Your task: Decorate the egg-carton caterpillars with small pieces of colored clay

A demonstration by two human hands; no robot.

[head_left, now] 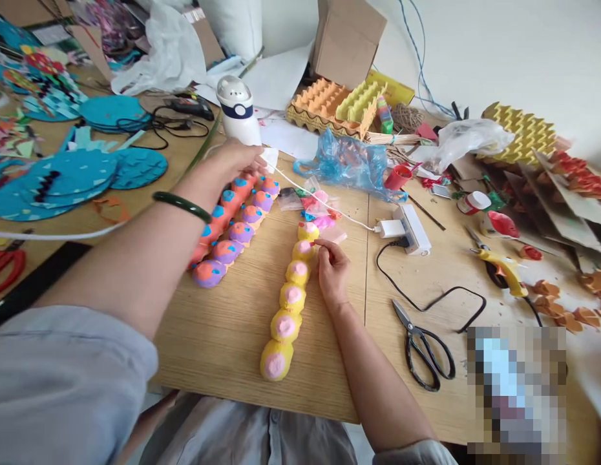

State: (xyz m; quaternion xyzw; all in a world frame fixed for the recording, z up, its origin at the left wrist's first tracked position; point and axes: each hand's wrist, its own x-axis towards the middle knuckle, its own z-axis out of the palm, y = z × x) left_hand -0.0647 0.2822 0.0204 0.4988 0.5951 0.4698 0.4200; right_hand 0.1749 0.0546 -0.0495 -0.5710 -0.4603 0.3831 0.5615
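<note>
A strip of yellow egg-carton bumps topped with pink discs [285, 326] lies lengthwise on the table in front of me. My right hand [333, 268] is curled beside its far part, index fingertip at one of the upper bumps. Something small and red shows in the curled fingers, its kind unclear. Farther off, my left hand [240, 160] reaches over the far ends of a purple-and-orange bump strip [227, 250] and a red strip with blue dots [217, 216]. Its fingertips close at a small white object [270, 159], where a white cable [324, 201] runs; the grip is partly hidden.
A white bottle-shaped device [238, 116] stands behind my left hand. Black scissors [424, 349], a power strip [411, 229] and a yellow glue gun [504, 268] lie at right. Blue discs [68, 184] cover the left; egg trays [329, 106] and a blue plastic bag [349, 161] sit behind.
</note>
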